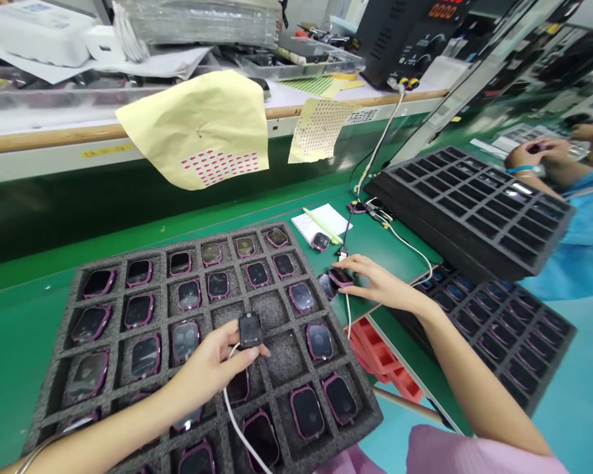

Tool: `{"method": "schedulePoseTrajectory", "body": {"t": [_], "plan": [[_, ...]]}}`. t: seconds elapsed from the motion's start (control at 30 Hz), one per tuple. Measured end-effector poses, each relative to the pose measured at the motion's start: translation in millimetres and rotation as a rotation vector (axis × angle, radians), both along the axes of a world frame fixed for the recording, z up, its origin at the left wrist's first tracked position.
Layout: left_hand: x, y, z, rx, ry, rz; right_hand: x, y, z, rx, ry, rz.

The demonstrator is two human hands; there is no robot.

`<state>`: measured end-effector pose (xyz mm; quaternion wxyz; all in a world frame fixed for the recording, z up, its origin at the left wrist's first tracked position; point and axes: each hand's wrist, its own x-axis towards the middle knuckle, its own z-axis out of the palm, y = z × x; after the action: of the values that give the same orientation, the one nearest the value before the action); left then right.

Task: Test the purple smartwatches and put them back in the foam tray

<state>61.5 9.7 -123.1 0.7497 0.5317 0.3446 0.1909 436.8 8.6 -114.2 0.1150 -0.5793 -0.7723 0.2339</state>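
Over the grey foam tray [271,316], my left hand [227,359] pinches a small black square module [250,329]. A white cable [234,421] runs down from it. The tray's compartments hold several purple-framed smartwatch faces, such as one smartwatch [306,411] at the near right; bare foam shows in a few pockets beside my left hand. To the right of the tray, my right hand [368,283] has its thumb and fingers closed on a purple-framed smartwatch [341,276]. A round-cornered dark piece [327,286] lies against its left side.
White paper [321,224] with a green pen [323,226] and a small watch [320,241] lies behind my right hand. Stacked black trays [474,204] stand at right, near a co-worker's hands [538,155]. Red bins [383,355] sit below. A shelf [44,141] spans the back.
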Motion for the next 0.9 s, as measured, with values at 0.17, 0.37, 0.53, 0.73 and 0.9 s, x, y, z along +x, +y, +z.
{"method": "schedulePoseTrajectory", "body": {"t": [0.17, 0.37, 0.53, 0.73, 0.9], "plan": [[16.1, 7.2, -1.5, -0.089, 0.049, -0.034, -28.9, -1.4, 29.6, 0.082, -0.099, 0.081], [33.0, 17.7, 3.3, -0.108, 0.045, -0.045, -89.1, 1.3, 35.0, 0.131, -0.187, 0.309], [29.2, 19.3, 4.1, -0.140, 0.040, -0.065, -103.7, 12.1, 31.9, 0.166, -0.387, 0.306], [23.2, 20.6, -2.9, -0.115, -0.007, -0.145, -109.3, 11.7, 47.7, 0.127, 0.048, 0.272], [23.7, 20.9, -6.3, -0.062, -0.087, -0.122, -144.3, 0.9, 37.9, 0.131, 0.208, 0.268]]}}
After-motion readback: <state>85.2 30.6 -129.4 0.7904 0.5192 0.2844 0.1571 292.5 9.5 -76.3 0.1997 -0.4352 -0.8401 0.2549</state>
